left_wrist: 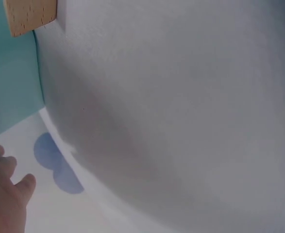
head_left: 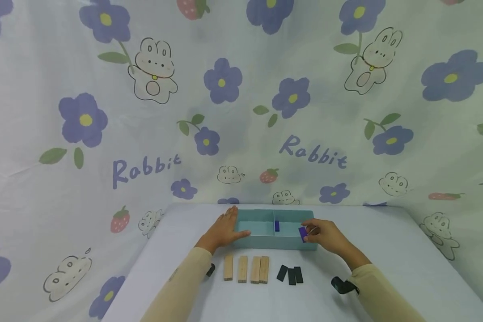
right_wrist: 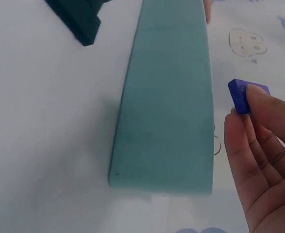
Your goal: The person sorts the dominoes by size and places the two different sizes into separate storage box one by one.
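Note:
A teal box (head_left: 273, 243) with a divider across its middle stands toward the back of the table. My left hand (head_left: 224, 229) rests on the box's left end, fingers straight and thumb over the front rim; part of it shows in the left wrist view (left_wrist: 6, 189). Between thumb and fingers, my right hand (head_left: 323, 232) pinches a purple block (head_left: 303, 233) over the box's right end. The right wrist view shows this purple block (right_wrist: 244, 96) held at the fingertips. Another purple block (head_left: 277, 226) stands in the right compartment against the divider.
In front of the box lie several wooden blocks (head_left: 243, 269) in a row. To their right are three black blocks (head_left: 291, 276) close together. A black wrist camera (head_left: 342, 285) sits at the right sleeve. A patterned curtain (head_left: 241, 112) hangs behind the table.

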`<state>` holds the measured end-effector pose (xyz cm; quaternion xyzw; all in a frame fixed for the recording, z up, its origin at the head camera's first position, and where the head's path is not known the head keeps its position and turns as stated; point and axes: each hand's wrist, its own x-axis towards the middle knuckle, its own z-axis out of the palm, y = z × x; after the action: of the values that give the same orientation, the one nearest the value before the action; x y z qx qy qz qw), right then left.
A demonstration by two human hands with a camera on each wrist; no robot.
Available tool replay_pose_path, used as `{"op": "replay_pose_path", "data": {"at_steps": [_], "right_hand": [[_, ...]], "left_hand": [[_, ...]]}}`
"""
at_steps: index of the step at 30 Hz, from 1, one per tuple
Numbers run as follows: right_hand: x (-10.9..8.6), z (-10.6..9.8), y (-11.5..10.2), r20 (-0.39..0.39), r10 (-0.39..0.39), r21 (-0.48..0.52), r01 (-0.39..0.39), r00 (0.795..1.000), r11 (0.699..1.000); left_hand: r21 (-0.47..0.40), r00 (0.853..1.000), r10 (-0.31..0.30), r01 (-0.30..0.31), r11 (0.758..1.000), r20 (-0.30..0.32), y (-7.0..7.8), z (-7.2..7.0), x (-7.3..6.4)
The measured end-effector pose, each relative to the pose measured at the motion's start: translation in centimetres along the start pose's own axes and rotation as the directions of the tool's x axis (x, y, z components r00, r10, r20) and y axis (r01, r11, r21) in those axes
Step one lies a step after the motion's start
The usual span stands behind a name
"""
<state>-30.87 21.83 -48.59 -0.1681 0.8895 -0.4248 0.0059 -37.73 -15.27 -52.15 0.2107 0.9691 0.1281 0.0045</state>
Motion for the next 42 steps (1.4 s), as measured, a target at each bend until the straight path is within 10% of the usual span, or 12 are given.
{"op": "replay_pose_path", "data": {"at_steps": [18,42], "right_hand": [[6.8,1.1,1.2,0.031,0.09,0.072,-0.092,0.995,0.993],[10.5,5.7,1.1,-0.019,0.227,-0.177,-0.226,0.974,0.958]], "left_hand": [[-0.039,1.0,0.03,-0.03,0.999,0.007,0.3,-0.3,0.1],[-0.005,0.999,0.009,-0.009,1.0,0.046,0.1,-0.9,-0.6]]}}
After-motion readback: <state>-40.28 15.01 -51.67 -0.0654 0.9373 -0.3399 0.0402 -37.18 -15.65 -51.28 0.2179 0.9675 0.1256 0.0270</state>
